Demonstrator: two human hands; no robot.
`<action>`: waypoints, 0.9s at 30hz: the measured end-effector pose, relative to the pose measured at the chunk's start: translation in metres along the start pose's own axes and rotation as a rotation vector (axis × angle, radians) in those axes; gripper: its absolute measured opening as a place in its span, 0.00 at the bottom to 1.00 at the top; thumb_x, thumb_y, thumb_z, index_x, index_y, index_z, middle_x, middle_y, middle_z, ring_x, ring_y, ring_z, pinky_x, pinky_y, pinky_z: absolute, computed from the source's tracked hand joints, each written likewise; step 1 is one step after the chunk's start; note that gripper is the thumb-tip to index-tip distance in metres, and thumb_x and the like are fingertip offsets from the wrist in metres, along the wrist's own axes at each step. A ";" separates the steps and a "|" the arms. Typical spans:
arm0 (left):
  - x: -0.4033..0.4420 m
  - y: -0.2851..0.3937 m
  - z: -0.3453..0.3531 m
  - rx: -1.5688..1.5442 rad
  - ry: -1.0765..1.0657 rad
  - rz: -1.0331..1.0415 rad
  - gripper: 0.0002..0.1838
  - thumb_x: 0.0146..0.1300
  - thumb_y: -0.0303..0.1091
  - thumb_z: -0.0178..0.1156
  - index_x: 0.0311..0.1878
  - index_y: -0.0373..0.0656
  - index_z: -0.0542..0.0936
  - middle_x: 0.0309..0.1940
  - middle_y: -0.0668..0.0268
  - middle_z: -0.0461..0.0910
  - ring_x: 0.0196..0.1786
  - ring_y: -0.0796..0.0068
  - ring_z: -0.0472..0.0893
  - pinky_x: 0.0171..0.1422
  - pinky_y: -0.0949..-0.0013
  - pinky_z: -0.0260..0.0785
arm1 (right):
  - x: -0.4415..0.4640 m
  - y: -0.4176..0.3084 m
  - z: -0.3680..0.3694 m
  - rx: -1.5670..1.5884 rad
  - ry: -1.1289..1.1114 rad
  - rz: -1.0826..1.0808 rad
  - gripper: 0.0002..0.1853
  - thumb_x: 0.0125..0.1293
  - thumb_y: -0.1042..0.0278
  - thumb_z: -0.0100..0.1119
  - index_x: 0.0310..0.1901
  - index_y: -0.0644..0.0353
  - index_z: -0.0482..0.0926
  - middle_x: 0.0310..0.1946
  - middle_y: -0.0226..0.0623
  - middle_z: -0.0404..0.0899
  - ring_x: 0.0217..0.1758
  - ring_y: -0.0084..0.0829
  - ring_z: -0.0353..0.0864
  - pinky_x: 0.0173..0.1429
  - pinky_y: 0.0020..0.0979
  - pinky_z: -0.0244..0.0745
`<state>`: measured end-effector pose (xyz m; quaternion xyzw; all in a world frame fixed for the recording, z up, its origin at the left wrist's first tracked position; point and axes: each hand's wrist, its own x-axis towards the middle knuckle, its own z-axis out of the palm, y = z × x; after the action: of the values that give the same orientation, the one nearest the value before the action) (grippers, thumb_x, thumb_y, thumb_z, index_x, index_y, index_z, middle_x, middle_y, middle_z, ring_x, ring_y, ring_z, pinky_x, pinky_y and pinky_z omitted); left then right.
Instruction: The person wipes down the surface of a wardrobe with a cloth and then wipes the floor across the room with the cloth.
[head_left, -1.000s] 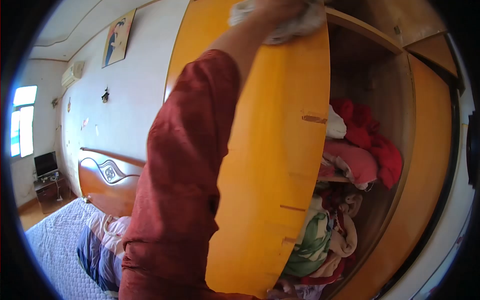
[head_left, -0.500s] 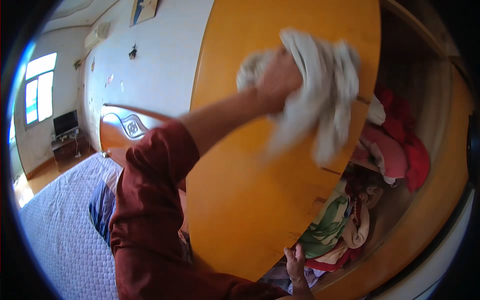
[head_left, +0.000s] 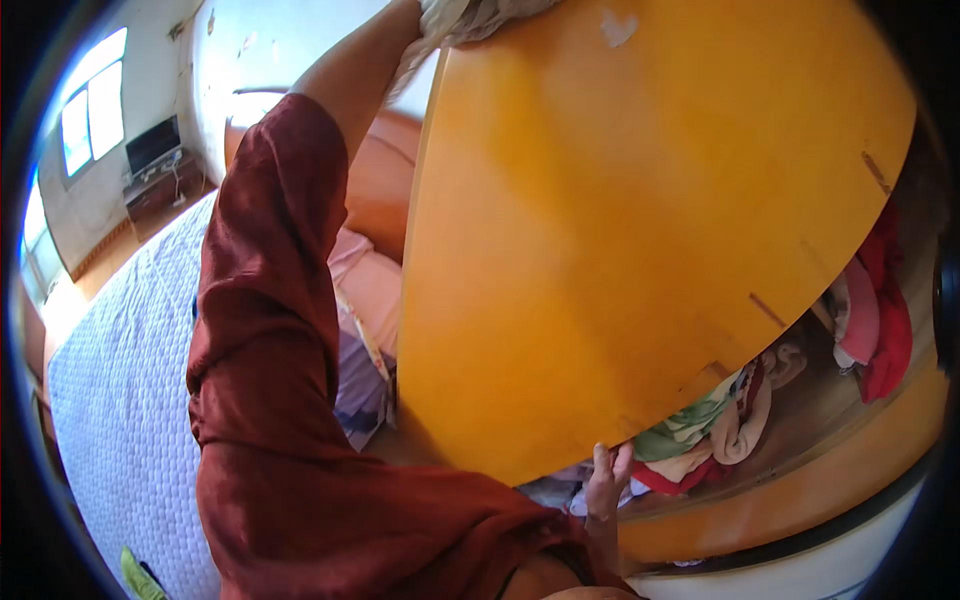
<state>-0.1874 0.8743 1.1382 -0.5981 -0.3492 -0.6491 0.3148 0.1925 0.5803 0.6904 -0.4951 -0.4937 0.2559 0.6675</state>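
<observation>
My left forearm (head_left: 362, 72) reaches up to the top edge of the view, where a whitish rag (head_left: 490, 16) lies against the orange wardrobe door (head_left: 620, 240). The left hand itself is mostly cut off and covered by the rag, which bunches around it near the door's upper left edge. Low down, my right hand (head_left: 606, 482) grips the lower edge of the same door, thumb and fingertip pointing up. A pale worn patch (head_left: 618, 28) marks the door near the top.
Behind the door, the wardrobe holds folded green-patterned bedding (head_left: 690, 425) and red and pink cloth (head_left: 882, 320). To the left is a bed with a white quilted cover (head_left: 130, 380); pink bedding (head_left: 370, 290) lies beside the door. A television (head_left: 153, 146) stands farther back.
My left hand has moved the rag from the door's upper middle up and left to its edge. The view has tilted downward. My right hand stays at the door's lower edge.
</observation>
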 end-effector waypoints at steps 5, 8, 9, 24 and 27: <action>-0.138 -0.020 -0.013 0.025 -0.078 0.004 0.16 0.48 0.43 0.60 0.41 0.51 0.81 0.42 0.66 0.78 0.54 0.62 0.72 0.56 0.49 0.60 | 0.004 -0.001 0.004 0.040 -0.019 -0.031 0.17 0.67 0.76 0.49 0.57 0.67 0.65 0.51 0.34 0.70 0.54 0.25 0.68 0.62 0.29 0.60; -0.237 -0.025 -0.023 0.023 -0.148 -0.047 0.15 0.48 0.43 0.60 0.40 0.52 0.81 0.42 0.67 0.78 0.54 0.63 0.72 0.56 0.48 0.60 | 0.003 0.006 -0.003 0.013 -0.086 -0.083 0.21 0.68 0.76 0.48 0.62 0.65 0.61 0.56 0.37 0.69 0.58 0.28 0.67 0.66 0.32 0.58; -0.272 -0.026 -0.026 0.019 -0.179 -0.077 0.15 0.48 0.43 0.60 0.40 0.52 0.81 0.42 0.67 0.78 0.54 0.63 0.72 0.56 0.48 0.60 | 0.001 0.008 -0.002 0.035 -0.076 -0.080 0.21 0.68 0.76 0.47 0.62 0.65 0.61 0.56 0.37 0.69 0.59 0.28 0.67 0.66 0.32 0.58; -0.371 0.008 -0.030 -0.075 -0.223 -0.194 0.12 0.48 0.43 0.60 0.37 0.56 0.81 0.41 0.71 0.76 0.53 0.66 0.72 0.54 0.45 0.62 | -0.012 0.000 0.004 0.033 -0.020 -0.028 0.20 0.66 0.77 0.48 0.60 0.66 0.64 0.55 0.36 0.69 0.57 0.27 0.68 0.64 0.30 0.59; -0.272 0.025 -0.010 -0.115 -0.100 -0.104 0.11 0.48 0.43 0.60 0.37 0.57 0.81 0.41 0.71 0.76 0.53 0.66 0.72 0.53 0.45 0.63 | -0.011 -0.006 0.004 -0.033 -0.006 -0.013 0.18 0.65 0.78 0.48 0.57 0.67 0.66 0.53 0.35 0.70 0.56 0.25 0.68 0.64 0.29 0.60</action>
<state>-0.1492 0.8493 0.8684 -0.6280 -0.3572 -0.6527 0.2281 0.1837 0.5707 0.6911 -0.5020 -0.5030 0.2452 0.6595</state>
